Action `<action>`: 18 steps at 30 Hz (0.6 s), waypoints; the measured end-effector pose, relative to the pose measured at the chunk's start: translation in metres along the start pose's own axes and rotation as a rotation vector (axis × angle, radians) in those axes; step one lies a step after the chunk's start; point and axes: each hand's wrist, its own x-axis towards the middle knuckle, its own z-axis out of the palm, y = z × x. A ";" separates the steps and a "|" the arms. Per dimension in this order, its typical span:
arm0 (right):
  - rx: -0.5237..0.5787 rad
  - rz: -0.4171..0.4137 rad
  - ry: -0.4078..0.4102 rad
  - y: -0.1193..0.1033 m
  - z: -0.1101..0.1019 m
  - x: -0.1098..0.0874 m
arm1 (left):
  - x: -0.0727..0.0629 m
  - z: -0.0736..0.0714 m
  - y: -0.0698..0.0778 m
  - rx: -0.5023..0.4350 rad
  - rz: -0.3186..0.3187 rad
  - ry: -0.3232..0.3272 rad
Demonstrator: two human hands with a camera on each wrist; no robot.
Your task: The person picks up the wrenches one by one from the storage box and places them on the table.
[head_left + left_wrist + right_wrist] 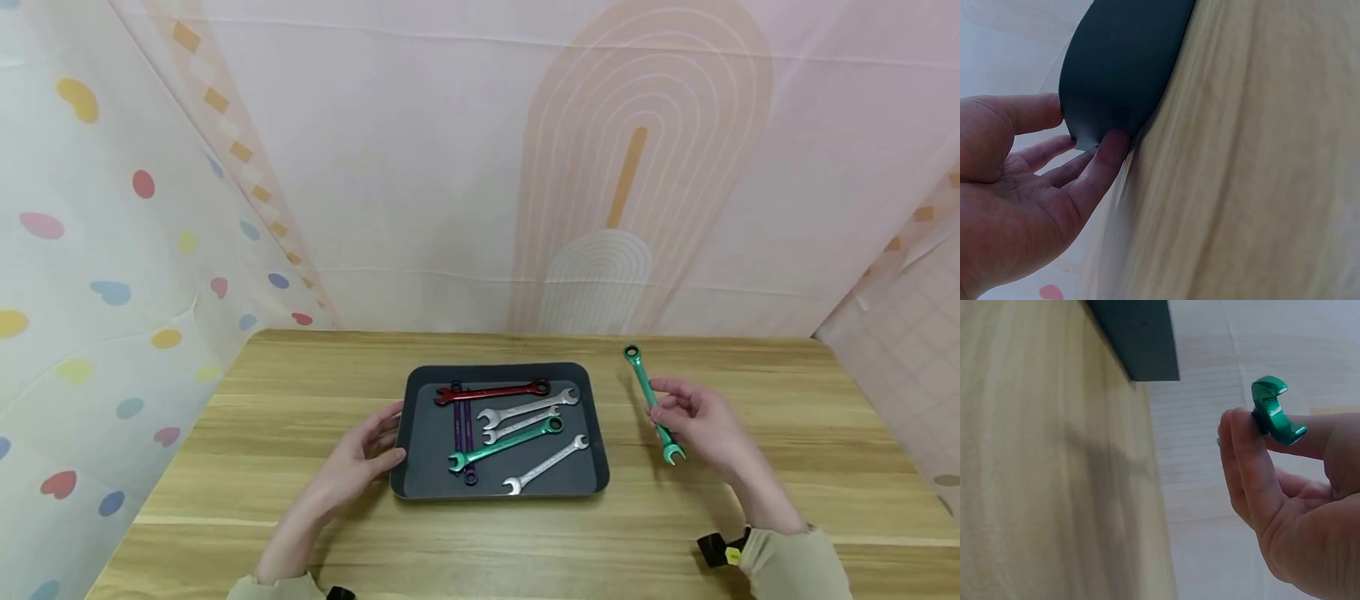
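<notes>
My right hand [697, 421] pinches a green ratchet combination wrench [647, 385] near its middle, ring end away from me. Its open-jaw end shows up close in the right wrist view, above the tabletop, where a shadow falls. My left hand [363, 458] holds the left side of a dark grey tray [423, 442], thumb at the rim; the left wrist view shows fingers on the tray's outer wall. Inside the tray lie a red wrench [487, 392], silver wrenches [551, 463], another green wrench [502, 445] and two purple wrenches [468, 425], partly covered by the others.
The wood-grain table [495, 542] reaches back to a patterned cloth backdrop [420, 250]. A cloth with coloured spots [112, 292] hangs on the left. A black strap device [716, 550] sits at the right wrist.
</notes>
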 end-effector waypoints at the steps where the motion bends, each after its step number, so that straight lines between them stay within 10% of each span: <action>1: -0.027 -0.001 -0.009 0.001 0.001 0.001 | 0.000 0.000 0.000 0.000 -0.001 0.001; 18: -0.296 -0.022 -0.091 0.007 0.022 0.003 | 0.000 0.000 0.001 0.001 0.005 0.004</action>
